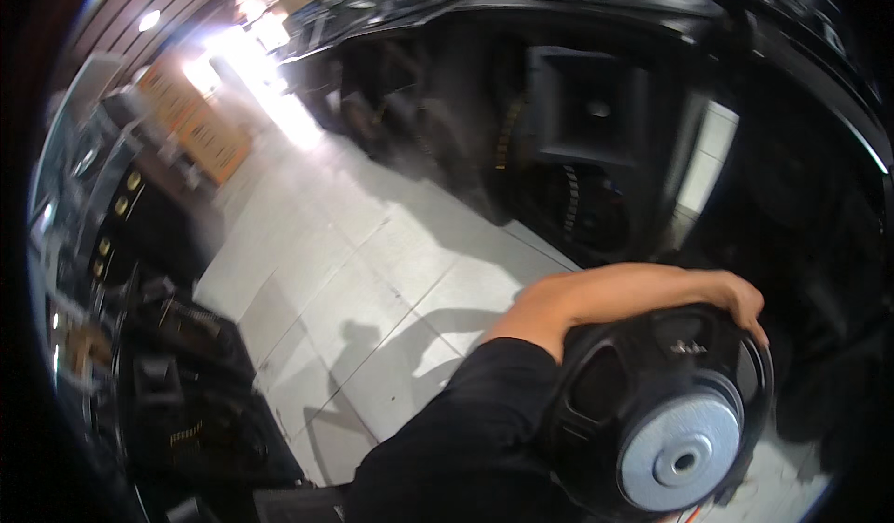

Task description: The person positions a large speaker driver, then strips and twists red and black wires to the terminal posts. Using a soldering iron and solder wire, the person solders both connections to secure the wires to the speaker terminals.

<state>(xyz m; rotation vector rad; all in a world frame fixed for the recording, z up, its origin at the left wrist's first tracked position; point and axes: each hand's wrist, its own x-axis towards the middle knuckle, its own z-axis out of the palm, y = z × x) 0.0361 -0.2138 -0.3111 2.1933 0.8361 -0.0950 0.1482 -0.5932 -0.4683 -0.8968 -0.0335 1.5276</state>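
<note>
A large black loudspeaker driver (605, 374) fills the lower right, its round silver magnet (643, 467) facing up toward me. From a black short sleeve, my left arm bends around the driver's far side. At the end of it my left hand (743, 301) curls its fingers over the outer rim of the basket. Between the basket's arms are dark openings. A bit of orange-red wire (694, 515) shows at the bottom under the driver. My right hand does not appear; the driver may hide it.
Black speaker cabinets stand on the right, one with a square horn (596, 108). More black cabinets (177, 383) line the left side. Orange-brown cartons (196, 118) are stacked farther off at the left. Pale floor tiles (372, 281) run between them toward a bright opening.
</note>
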